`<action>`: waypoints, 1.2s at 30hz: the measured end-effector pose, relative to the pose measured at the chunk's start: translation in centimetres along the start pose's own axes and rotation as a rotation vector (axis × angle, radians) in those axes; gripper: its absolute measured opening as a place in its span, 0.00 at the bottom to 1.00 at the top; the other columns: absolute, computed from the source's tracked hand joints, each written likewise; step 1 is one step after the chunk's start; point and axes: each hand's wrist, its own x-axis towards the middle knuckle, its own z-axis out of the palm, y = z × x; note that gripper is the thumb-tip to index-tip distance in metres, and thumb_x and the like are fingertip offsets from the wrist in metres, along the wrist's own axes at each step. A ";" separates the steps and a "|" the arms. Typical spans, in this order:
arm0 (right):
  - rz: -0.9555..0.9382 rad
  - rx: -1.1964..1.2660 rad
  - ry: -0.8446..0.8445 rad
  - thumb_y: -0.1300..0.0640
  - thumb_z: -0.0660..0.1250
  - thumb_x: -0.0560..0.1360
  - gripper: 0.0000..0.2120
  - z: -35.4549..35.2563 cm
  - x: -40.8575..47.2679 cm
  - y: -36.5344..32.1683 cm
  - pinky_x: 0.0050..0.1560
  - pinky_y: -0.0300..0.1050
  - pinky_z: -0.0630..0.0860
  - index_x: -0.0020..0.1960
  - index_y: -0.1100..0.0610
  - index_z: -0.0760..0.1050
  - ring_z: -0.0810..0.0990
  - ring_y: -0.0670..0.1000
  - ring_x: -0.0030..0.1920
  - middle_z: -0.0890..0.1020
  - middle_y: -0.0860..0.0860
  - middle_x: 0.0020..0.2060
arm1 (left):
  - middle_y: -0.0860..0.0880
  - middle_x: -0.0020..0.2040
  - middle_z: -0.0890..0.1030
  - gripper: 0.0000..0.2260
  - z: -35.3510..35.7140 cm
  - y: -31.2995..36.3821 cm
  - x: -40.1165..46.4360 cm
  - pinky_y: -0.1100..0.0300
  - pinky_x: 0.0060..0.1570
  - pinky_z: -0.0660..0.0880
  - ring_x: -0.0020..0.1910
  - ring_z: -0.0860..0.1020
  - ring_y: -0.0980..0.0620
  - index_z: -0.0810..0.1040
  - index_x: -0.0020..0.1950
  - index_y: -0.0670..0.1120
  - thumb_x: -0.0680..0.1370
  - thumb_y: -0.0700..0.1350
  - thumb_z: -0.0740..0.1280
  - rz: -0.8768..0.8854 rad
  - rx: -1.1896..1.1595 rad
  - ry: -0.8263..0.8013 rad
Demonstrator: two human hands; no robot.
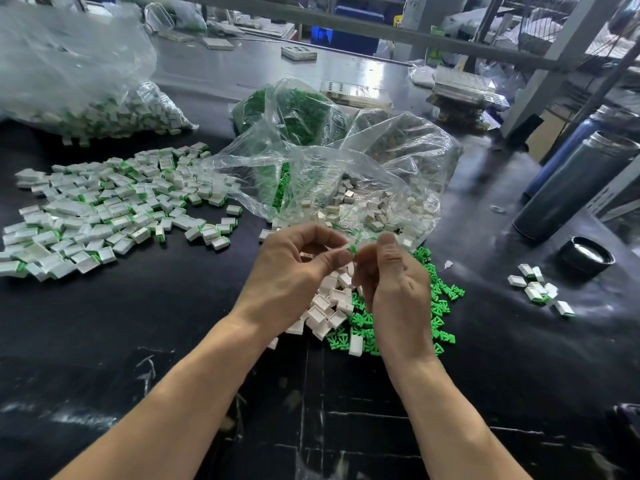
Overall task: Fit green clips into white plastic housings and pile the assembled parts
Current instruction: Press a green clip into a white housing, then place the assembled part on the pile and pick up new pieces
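Both hands [346, 268] pinch white housing w/ green clip [353, 250]; clear bags [346, 161] hold clips, housings.

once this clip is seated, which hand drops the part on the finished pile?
Left, probably. The left hand pinches the white housing and is nearer the assembled pile at left. The right hand pinches the green clip, beside loose clips.

left hand [294, 268] and right hand [394, 282] pinching white housing [337, 249] with green clip [353, 250], above loose parts
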 end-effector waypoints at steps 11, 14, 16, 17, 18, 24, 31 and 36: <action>-0.068 -0.087 -0.070 0.54 0.72 0.80 0.02 -0.6 0.5 0.1 0.44 0.43 0.79 0.48 0.51 0.82 0.83 0.46 0.42 0.86 0.47 0.41 | 0.51 0.43 0.86 0.07 -0.1 -0.5 0.0 0.65 0.45 0.80 0.43 0.84 0.57 0.83 0.52 0.46 0.76 0.39 0.76 0.016 0.019 -0.012; -0.054 -0.114 -0.066 0.53 0.71 0.80 0.04 -0.6 0.5 0.3 0.43 0.40 0.77 0.47 0.50 0.82 0.83 0.44 0.40 0.86 0.46 0.40 | 0.53 0.43 0.85 0.08 -0.1 -0.7 -0.2 0.58 0.46 0.82 0.43 0.83 0.54 0.83 0.52 0.52 0.75 0.43 0.77 0.046 0.133 -0.019; -0.049 -0.133 -0.059 0.53 0.71 0.80 0.04 -0.6 0.5 0.4 0.41 0.38 0.76 0.46 0.50 0.82 0.81 0.42 0.38 0.85 0.45 0.38 | 0.58 0.43 0.83 0.07 -0.2 -0.8 -0.2 0.63 0.41 0.78 0.41 0.81 0.56 0.83 0.50 0.55 0.75 0.46 0.77 0.098 0.241 0.010; -0.047 -0.139 -0.055 0.53 0.72 0.80 0.05 -0.6 0.5 0.4 0.40 0.37 0.75 0.46 0.50 0.82 0.80 0.42 0.37 0.85 0.44 0.37 | 0.60 0.44 0.82 0.07 -0.3 -0.8 -0.2 0.67 0.39 0.75 0.41 0.79 0.57 0.83 0.49 0.56 0.74 0.48 0.78 0.122 0.295 0.030; -0.045 -0.140 -0.049 0.53 0.72 0.80 0.05 -0.6 0.5 0.4 0.39 0.36 0.75 0.45 0.50 0.82 0.80 0.42 0.36 0.84 0.44 0.36 | 0.61 0.44 0.81 0.07 -0.4 -0.7 -0.2 0.69 0.39 0.73 0.41 0.78 0.57 0.84 0.49 0.56 0.74 0.48 0.78 0.140 0.339 0.047; 0.033 -0.182 0.076 0.52 0.70 0.81 0.08 -1.3 1.1 0.6 0.37 0.36 0.72 0.44 0.51 0.82 0.77 0.41 0.32 0.83 0.45 0.34 | 0.62 0.49 0.76 0.08 -2.4 -0.9 0.5 0.70 0.41 0.76 0.42 0.76 0.65 0.81 0.55 0.54 0.76 0.49 0.73 0.148 0.499 0.151; 0.091 -0.261 0.137 0.42 0.69 0.80 0.18 -3.2 2.1 0.6 0.33 0.42 0.67 0.41 0.55 0.81 0.69 0.41 0.26 0.75 0.39 0.24 | 0.49 0.51 0.83 0.07 -6.6 -2.7 1.9 0.51 0.51 0.79 0.48 0.80 0.49 0.83 0.55 0.48 0.78 0.47 0.74 -0.072 0.845 0.413; 0.151 -0.476 0.085 0.42 0.69 0.80 0.19 -4.4 2.6 0.9 0.38 0.46 0.74 0.38 0.53 0.80 0.75 0.47 0.31 0.78 0.45 0.28 | 0.45 0.55 0.82 0.05 -7.6 -3.5 2.5 0.44 0.64 0.72 0.58 0.78 0.41 0.84 0.52 0.51 0.77 0.47 0.74 -0.209 1.016 0.424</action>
